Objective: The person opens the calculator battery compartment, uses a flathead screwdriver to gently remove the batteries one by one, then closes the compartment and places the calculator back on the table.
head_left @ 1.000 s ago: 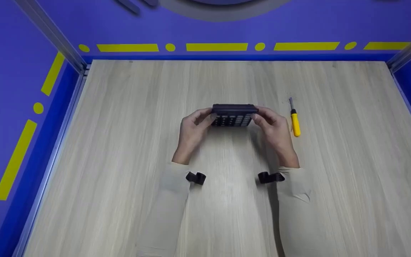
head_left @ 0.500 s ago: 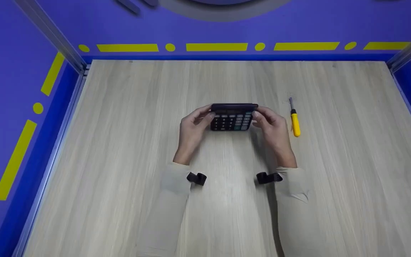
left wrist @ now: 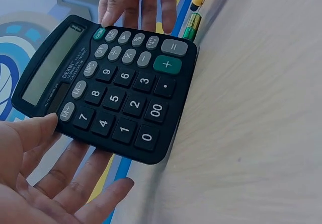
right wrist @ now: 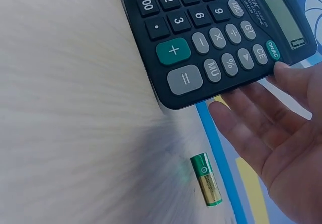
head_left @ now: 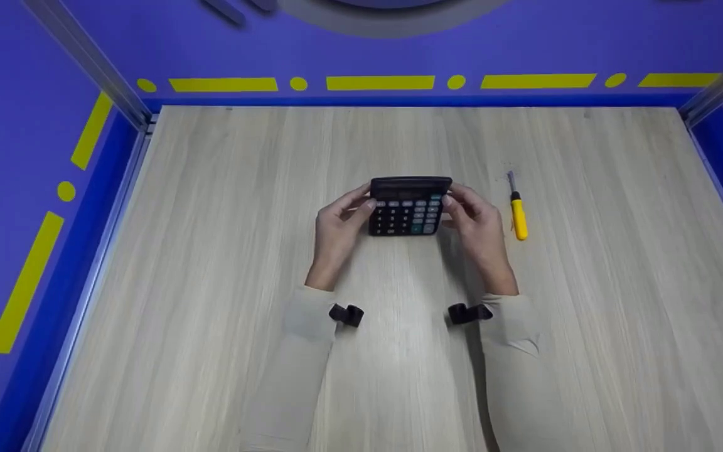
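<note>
A black desk calculator (head_left: pixel 405 207) is held upright between both hands, its keys and display facing the person. My left hand (head_left: pixel 339 238) grips its left edge, thumb at the front near the M+ key and fingers behind. The right hand (head_left: pixel 481 238) pinches the opposite edge, its thumb by the green ON/AC key (right wrist: pixel 273 50). A digit that looks like 0 shows on the display (right wrist: pixel 282 17). In the right wrist view, a green and gold battery (right wrist: pixel 206 178) lies on the table below the right hand; the head view does not show it.
A screwdriver (head_left: pixel 519 216) with a yellow handle lies right of the right hand. The wood-grain table (head_left: pixel 242 188) is bounded by blue panels (head_left: pixel 399 56) with yellow marks at the back and sides. Each wrist wears a black camera mount (head_left: pixel 347 314).
The calculator has tilted back, so more of its keypad and display face the head camera. Both hands keep their hold; the right hand has shifted slightly left.
</note>
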### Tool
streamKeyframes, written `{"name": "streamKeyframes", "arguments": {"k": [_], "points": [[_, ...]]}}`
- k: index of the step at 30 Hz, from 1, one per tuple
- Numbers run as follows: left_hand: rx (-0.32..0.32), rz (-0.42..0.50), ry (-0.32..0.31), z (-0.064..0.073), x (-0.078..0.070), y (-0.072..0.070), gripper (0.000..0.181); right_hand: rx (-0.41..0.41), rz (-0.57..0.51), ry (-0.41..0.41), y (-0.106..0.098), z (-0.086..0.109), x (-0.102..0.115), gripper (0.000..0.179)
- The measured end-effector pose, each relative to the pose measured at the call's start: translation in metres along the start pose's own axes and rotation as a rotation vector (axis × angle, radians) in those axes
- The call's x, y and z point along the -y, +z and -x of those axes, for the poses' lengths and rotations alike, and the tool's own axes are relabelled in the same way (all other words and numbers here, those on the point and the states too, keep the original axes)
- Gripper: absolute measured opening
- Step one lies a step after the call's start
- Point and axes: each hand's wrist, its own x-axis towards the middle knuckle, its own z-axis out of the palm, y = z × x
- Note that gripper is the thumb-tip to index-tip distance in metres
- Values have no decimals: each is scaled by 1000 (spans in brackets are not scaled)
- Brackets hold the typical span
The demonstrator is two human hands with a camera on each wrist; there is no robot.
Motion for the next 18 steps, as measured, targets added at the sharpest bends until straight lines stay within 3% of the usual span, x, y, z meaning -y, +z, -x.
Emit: {"name": "streamKeyframes", "arguments": {"k": [11,18], "points": [[-15,-23,-35,1,0,2,36,-15,53,-45,4,0,-3,35],[-18,17,-49,1,1,2,36,-19,114,-74,6,0,-2,35]]}}
